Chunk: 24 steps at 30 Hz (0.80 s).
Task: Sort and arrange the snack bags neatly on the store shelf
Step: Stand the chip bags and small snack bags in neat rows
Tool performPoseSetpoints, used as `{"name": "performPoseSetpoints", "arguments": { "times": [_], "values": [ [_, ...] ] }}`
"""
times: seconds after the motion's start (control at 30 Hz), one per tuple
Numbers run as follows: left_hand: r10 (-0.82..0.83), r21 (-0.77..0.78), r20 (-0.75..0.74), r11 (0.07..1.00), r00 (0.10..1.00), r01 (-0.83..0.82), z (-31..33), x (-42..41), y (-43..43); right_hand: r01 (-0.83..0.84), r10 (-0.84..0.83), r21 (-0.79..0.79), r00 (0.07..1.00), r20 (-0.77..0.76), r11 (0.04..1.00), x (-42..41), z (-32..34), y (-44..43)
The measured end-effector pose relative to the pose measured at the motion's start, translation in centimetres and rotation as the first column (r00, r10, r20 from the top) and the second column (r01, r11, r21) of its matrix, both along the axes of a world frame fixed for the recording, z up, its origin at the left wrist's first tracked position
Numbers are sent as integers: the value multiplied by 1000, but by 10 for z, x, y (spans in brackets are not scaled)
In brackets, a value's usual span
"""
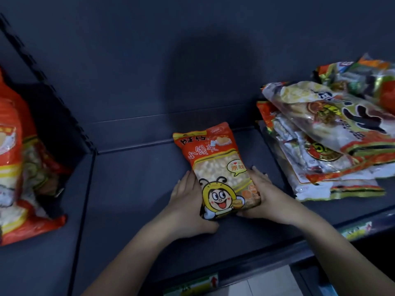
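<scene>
An orange snack bag point(215, 165) with a yellow bee cartoon lies flat in the middle of the dark shelf point(132, 189), its top end pointing to the back. My left hand point(188, 201) grips its lower left edge, thumb under the bottom corner. My right hand point(263, 193) holds its lower right edge, fingers along the side. On the right, several snack bags point(324, 142) lie in a loose, crooked pile. At the far left, an orange bag point(19, 167) leans in the neighbouring bay with others beside it.
A dark upright divider point(64, 116) separates the left bay from the middle one. The shelf's back wall point(149, 71) rises behind. Price labels point(192, 285) run along the front rail, with pale floor showing below.
</scene>
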<state>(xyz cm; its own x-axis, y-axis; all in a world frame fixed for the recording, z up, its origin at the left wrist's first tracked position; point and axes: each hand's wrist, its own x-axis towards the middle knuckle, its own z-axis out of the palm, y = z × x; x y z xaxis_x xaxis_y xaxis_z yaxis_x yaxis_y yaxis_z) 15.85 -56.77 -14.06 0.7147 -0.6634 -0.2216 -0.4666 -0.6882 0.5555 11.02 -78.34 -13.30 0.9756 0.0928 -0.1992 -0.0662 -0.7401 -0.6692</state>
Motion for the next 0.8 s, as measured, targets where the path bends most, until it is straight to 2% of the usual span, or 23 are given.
{"name": "performPoseSetpoints", "arguments": {
  "times": [0.1, 0.23, 0.5, 0.63, 0.8],
  "values": [
    [20, -126, -72, 992, 997, -29, 13, -5, 7, 30, -32, 161, 999, 8, 986, 0, 2, 8],
    [51, -212, -100, 975, 994, -71, 23, -10, 28, 41, -49, 209, 998, 33, 977, -3, 2, 24],
    [113, -400, 134, 915, 985, -50, 50, -23, 102, -81, -7, 271, 951, 309, 959, -1, 26, 105],
    [197, -381, 289, 922, 937, -76, 56, -28, 145, -141, -10, 351, 919, 394, 926, 3, 37, 156],
    [252, -300, 424, 945, 870, -128, 51, -35, 221, -275, 80, 304, 848, 524, 912, 10, 43, 229]
  ]
}}
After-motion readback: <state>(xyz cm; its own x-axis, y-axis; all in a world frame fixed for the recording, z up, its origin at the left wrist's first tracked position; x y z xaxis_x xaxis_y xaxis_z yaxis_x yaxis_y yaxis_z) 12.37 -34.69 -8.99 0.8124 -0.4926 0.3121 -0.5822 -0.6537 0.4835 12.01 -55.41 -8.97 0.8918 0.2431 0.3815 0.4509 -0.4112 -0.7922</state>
